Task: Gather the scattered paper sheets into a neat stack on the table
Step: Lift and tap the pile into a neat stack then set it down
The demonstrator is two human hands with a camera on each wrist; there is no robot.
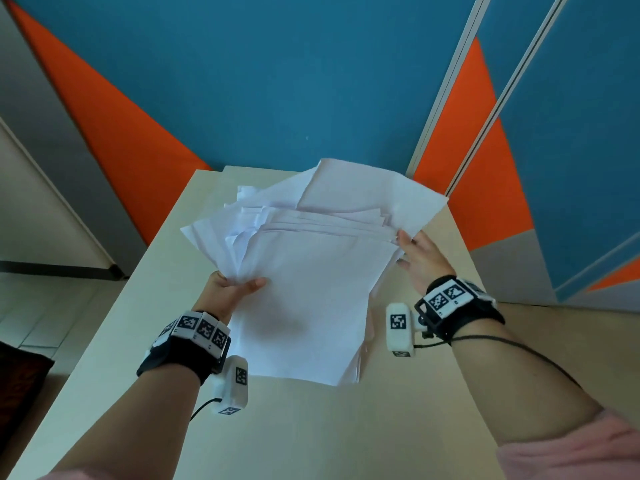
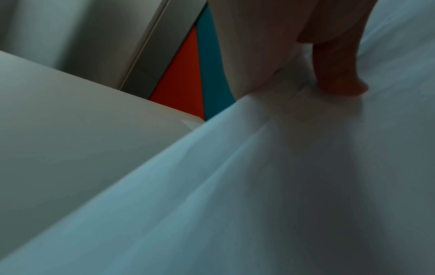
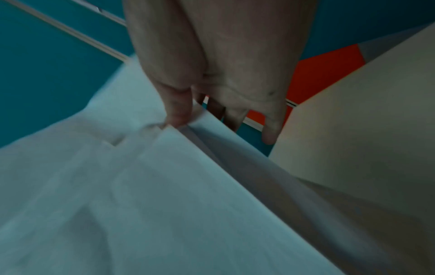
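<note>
Over the middle of the pale wooden table [image 1: 398, 427] I hold a ragged bundle of white paper sheets [image 1: 304, 289], its near end resting on the tabletop and the far end fanned out unevenly. My left hand [image 1: 230, 292] grips the bundle's left edge, thumb [image 2: 339, 74] pressed on the top sheet with the fingers hidden beneath. My right hand [image 1: 420, 258] is at the right edge: its thumb [image 3: 176, 111] sits on the sheets' corner, the other fingers [image 3: 270, 128] nearly straight behind the edge. Blue and orange wall panels [image 1: 277, 81] stand beyond the table.
</note>
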